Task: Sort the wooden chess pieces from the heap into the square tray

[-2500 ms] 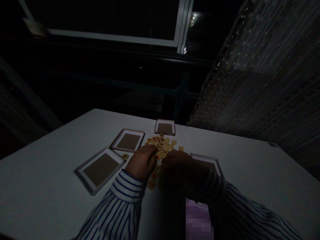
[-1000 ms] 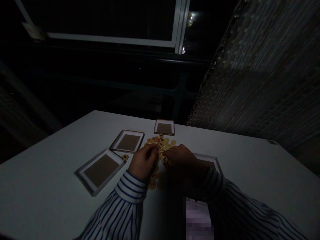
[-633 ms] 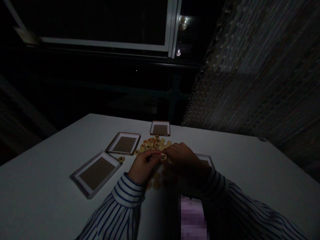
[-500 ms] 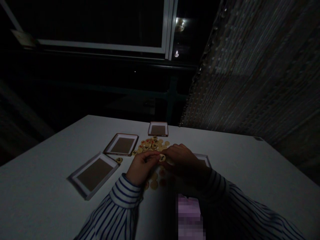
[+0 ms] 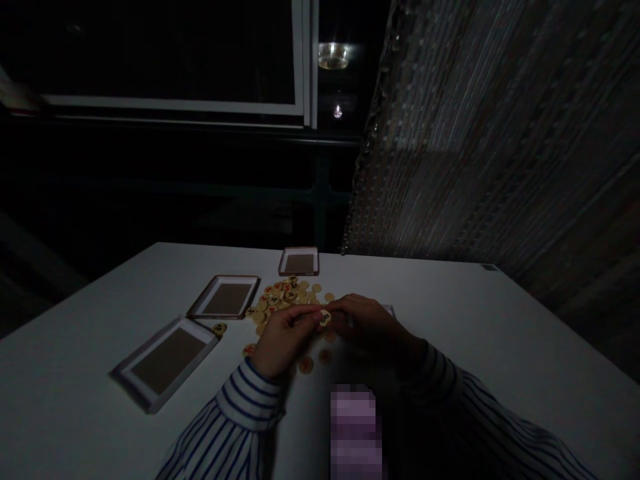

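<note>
A round wooden piece with a dark character is held up between my two hands. My left hand pinches its left side between thumb and fingers. My right hand has its fingers curled round the piece's right side, and its thumb is hard to make out in shadow. Just beyond my hands lies a heap of similar round pieces, some with red and some with dark characters. Loose pieces lie below my hands, among them a red-marked one.
Three shallow open boxes stand around the heap: one at the back, one at the left and one nearer left. Another box edge shows behind my right hand. A blurred purple object lies at the near edge. A bead curtain hangs at the right.
The view has shifted, so the boxes and heap appear further left. My hands still hold the piece together, and its face looks turned to a different angle.
</note>
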A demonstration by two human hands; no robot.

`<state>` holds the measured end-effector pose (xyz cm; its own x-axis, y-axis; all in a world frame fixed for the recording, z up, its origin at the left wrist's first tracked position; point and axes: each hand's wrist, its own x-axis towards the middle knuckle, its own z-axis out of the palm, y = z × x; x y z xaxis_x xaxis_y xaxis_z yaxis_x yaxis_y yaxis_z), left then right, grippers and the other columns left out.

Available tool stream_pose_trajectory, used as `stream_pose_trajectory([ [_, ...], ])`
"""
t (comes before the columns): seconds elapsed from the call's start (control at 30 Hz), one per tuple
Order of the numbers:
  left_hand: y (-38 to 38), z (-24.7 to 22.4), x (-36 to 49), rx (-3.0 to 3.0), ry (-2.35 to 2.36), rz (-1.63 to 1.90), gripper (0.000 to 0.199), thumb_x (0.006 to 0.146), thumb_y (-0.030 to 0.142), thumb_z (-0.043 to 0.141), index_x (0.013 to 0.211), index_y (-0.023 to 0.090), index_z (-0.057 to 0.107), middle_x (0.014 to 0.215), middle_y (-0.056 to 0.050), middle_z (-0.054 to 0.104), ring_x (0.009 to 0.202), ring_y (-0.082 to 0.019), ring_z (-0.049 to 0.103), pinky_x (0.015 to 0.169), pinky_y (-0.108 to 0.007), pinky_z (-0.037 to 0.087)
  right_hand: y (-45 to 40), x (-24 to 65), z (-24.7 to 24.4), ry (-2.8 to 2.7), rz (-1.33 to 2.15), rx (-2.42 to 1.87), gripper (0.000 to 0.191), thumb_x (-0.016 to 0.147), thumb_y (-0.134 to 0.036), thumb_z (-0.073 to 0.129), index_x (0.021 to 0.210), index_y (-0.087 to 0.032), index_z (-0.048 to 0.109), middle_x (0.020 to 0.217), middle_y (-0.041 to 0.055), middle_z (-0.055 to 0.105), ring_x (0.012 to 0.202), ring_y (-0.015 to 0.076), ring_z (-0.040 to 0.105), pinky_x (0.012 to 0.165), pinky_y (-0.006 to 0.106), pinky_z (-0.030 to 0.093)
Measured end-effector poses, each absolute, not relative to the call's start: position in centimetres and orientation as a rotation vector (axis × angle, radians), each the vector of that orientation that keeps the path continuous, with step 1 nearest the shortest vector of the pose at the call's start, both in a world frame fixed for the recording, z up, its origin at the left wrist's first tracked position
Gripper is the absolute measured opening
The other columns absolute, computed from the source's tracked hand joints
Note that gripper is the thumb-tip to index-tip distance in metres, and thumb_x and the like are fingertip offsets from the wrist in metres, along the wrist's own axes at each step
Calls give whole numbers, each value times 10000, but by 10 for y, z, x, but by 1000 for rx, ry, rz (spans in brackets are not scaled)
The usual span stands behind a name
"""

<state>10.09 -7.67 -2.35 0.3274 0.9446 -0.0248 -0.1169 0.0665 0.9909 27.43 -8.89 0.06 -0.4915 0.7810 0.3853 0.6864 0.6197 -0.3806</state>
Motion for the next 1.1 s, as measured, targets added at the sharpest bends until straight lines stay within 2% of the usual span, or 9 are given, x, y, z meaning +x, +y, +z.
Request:
stream_pose_trajectory([
  [0.1,-76,-25,111,1249,885,993,336,638,328,652,887,104,622,835,-97,666,775,-183,609,736,-305,467,-91,283,-4,-2291,237,-1158,222,785,-275,515,977,-178,569,877,38,617,801,132,547,723,256,413],
  [0.37,-74,-17,135,1310,973,983,319,614,335,661,831,104,627,703,-58,648,599,-123,573,547,-231,441,-94,301,3,-2234,279,-1232,223,766,-257,531,964,-172,588,881,43,636,804,134,563,718,253,428],
  [0.67,-76,-35,155,1245,947,1027,263,626,342,652,797,143,670,776,-56,677,720,-143,602,655,-232,449,-93,323,1,-2132,633,-1273,194,776,-231,490,921,-167,603,867,37,645,770,133,582,699,248,443],
  [0.87,-77,-43,156,1210,991,962,289,611,371,656,780,138,676,759,-68,678,681,-150,601,610,-237,452,-91,335,-11,-2067,912,-1111,219,798,-277,481,959,-163,578,898,41,630,789,126,585,688,233,454],
  [1.0,-77,-44,156,1127,983,961,295,582,357,681,771,130,669,751,-72,678,671,-153,606,603,-240,461,-91,334,-10,-2097,889,-1087,226,799,-268,482,976,-155,567,920,48,622,815,130,576,716,242,452],
  [1.1,-77,-47,157,1027,946,980,282,573,318,697,771,122,654,716,-56,675,658,-143,608,619,-239,474,-91,332,-8,-2156,732,-1155,220,817,-262,449,965,-153,569,902,54,626,794,133,575,703,248,448],
])
